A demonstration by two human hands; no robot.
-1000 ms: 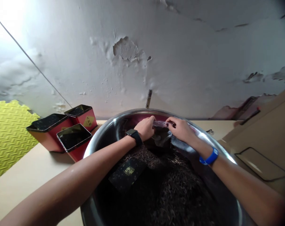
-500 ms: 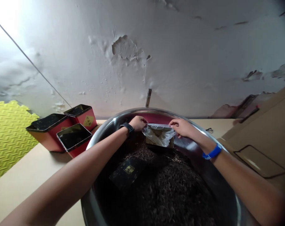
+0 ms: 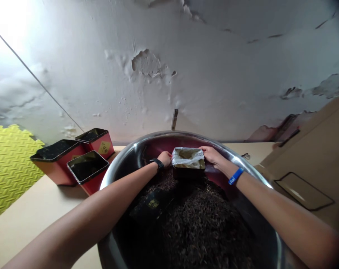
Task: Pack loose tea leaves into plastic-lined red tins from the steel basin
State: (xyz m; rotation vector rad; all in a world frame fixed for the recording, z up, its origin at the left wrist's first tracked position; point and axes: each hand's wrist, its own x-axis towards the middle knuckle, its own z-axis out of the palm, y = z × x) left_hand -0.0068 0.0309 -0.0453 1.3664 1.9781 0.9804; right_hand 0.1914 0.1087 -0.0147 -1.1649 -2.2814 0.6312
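A big steel basin holds a heap of dark loose tea leaves. At its far side stands an open tin lined with a clear plastic bag. My left hand grips the bag's left edge at the tin's rim. My right hand grips the bag's right edge. A black lid with a gold label lies on the leaves near my left forearm.
Three red open tins stand on the beige table left of the basin. A yellow foam mat lies at far left. Cardboard slopes at the right. A peeling white wall rises behind.
My hands have moved apart and spread the plastic bag open, then pulled its mouth down over the tin's rim. The tin now stands further back in the basin.
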